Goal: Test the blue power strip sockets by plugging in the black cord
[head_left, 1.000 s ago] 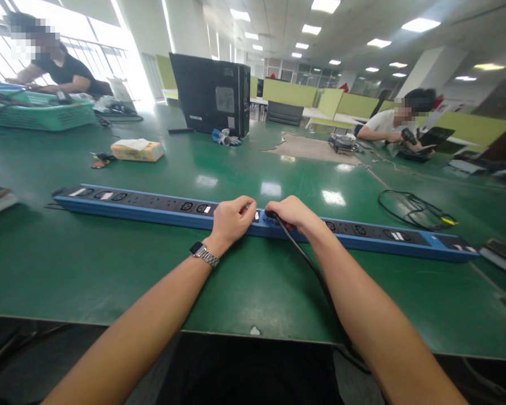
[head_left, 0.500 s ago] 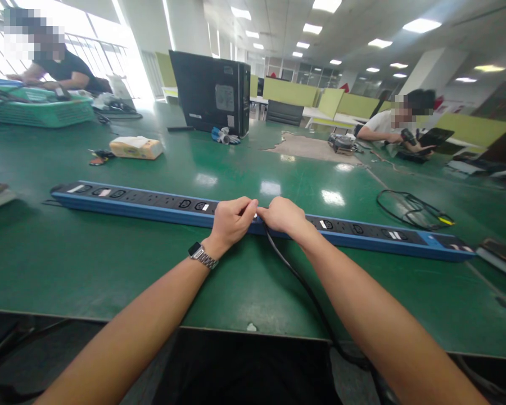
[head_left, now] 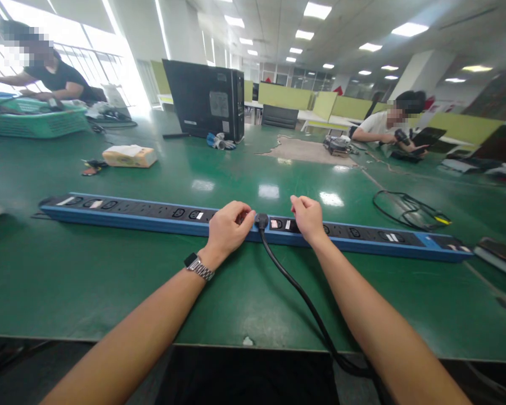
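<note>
A long blue power strip (head_left: 181, 224) with black sockets lies across the green table. A black plug (head_left: 261, 220) sits in the strip near its middle, and its thick black cable (head_left: 293, 275) runs down over the table's front edge. My left hand (head_left: 231, 226), with a watch on the wrist, is over the strip just left of the plug. Its fingers are curled, thumb near forefinger; whether anything is between them is hidden. My right hand (head_left: 307, 218) is over the strip right of the plug, apart from it, fingers closed with nothing visible in them.
Beyond the strip are a tissue pack (head_left: 130, 156), a black computer case (head_left: 206, 101), gloves (head_left: 221, 141) and a green basket (head_left: 37, 119). A coiled black cable (head_left: 405, 209) lies at right. Two people sit across the table, one at each side. The table's front edge (head_left: 194, 344) is near me.
My right hand has let go of the plug and moved right, uncovering the plug and nearby sockets. My left hand has shifted slightly left. The view has tilted a little.
</note>
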The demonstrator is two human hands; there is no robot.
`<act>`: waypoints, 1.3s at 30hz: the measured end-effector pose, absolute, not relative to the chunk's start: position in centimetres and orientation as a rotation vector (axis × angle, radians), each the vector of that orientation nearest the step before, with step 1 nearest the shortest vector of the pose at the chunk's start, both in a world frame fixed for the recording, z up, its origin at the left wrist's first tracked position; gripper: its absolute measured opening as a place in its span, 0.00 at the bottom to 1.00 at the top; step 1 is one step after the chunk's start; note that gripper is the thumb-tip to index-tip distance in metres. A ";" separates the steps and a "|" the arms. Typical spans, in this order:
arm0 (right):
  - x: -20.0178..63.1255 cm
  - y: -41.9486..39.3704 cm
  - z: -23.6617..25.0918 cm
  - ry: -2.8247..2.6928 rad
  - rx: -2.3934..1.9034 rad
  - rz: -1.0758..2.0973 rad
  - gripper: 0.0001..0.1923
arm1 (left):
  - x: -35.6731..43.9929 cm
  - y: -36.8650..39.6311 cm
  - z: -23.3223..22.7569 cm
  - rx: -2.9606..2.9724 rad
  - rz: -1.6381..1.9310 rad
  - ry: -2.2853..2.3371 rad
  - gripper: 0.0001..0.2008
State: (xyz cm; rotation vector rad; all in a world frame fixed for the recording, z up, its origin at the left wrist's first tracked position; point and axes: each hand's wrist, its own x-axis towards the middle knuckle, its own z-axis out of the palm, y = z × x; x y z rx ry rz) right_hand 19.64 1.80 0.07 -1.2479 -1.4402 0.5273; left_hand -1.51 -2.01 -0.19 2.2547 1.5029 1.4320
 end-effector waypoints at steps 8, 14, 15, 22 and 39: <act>19.2 1.3 -0.1 -1.618 -1.285 0.402 0.22 | -1.0 -1.7 0.5 2.417 0.999 1.369 0.24; 19.2 1.3 -0.4 -1.708 -1.288 0.330 0.22 | -3.4 -1.3 1.5 2.399 0.786 0.915 0.27; 19.2 1.2 -0.4 -1.712 -1.290 0.323 0.22 | -3.4 -1.2 1.4 2.401 0.802 0.920 0.27; 19.1 1.1 -0.3 -1.743 -1.307 0.291 0.22 | -1.5 -1.2 -0.6 2.618 0.972 1.149 0.23; 19.2 1.0 -0.4 -1.723 -1.270 0.327 0.22 | -2.7 -2.5 2.4 2.590 1.536 1.455 0.18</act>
